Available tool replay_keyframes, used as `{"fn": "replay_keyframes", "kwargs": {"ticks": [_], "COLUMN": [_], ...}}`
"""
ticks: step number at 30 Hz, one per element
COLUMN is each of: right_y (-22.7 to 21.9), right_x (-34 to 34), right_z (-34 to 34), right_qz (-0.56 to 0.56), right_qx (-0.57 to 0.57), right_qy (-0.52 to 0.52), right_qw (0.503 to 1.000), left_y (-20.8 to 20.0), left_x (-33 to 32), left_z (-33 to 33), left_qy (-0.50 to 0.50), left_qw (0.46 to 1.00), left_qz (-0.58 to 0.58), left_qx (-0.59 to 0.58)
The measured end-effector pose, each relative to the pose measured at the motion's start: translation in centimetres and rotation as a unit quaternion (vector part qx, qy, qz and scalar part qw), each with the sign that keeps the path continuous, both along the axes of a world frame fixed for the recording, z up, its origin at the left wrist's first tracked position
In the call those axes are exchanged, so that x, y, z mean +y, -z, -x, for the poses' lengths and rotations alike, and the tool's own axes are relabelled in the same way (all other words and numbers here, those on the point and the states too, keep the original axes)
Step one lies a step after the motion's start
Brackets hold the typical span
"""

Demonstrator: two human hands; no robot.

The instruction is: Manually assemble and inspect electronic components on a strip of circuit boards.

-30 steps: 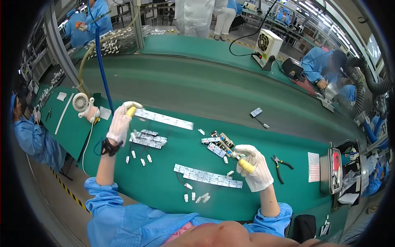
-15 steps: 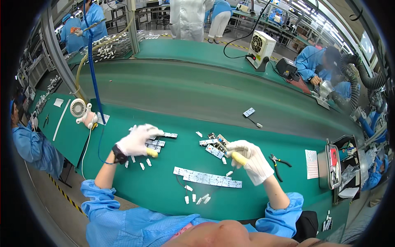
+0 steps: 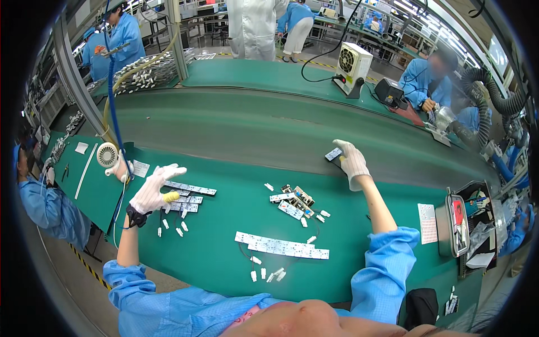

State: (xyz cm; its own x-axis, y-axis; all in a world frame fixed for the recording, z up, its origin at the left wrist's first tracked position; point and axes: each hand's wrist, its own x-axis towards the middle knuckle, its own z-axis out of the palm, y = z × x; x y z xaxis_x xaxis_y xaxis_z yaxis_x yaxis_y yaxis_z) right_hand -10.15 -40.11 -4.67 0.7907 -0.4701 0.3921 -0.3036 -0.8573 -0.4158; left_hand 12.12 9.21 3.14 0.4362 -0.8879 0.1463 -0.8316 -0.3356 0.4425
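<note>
My left hand (image 3: 152,192), in a white glove with a yellow thumb cover, is open beside a group of circuit board strips (image 3: 193,189). Its fingers are stretched out, and the thumb lies over the strips' left ends. White connectors (image 3: 179,231) on leads lie below this group. Over the dark belt, my gloved right hand (image 3: 353,162) is closed on a small circuit board (image 3: 333,154), its fingers at the board's right end. The board's connector is hidden by the hand. Nearer me lies a row of overlapping circuit board strips (image 3: 281,245), with white connectors (image 3: 263,273) below it.
A pile of brown and white circuit boards (image 3: 297,197) lies mid-table. My right forearm covers most of a pair of cutters. A metal box (image 3: 452,227) and a printed sheet (image 3: 427,223) stand to the right, a small fan (image 3: 108,154) to the left. Co-workers sit around.
My right hand has reached from the brown board pile out to the small board on the belt. My left hand and the strips beside it have shifted left, and its fingers have spread.
</note>
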Motion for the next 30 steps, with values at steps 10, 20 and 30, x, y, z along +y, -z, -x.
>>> {"fn": "replay_keyframes", "kwargs": {"ticks": [10,20,30], "right_y": [0.7,-2.1,-7.0], "right_x": [0.2,0.5,3.3], "right_z": [-2.1,0.2,1.6], "right_qz": [0.081,-0.064,0.029], "right_qx": [0.165,-0.107,-0.167], "right_qy": [0.047,-0.011,-0.048], "right_qw": [0.982,0.992,0.984], "left_y": [-0.9,-6.5,-17.5], "left_x": [-3.6,-6.1,-1.4], "left_z": [5.7,4.7,2.2], "left_qy": [0.066,0.128,0.215], "left_qw": [0.995,0.887,0.717], "left_qz": [0.023,0.441,0.661], "left_qx": [-0.069,0.038,-0.061]}}
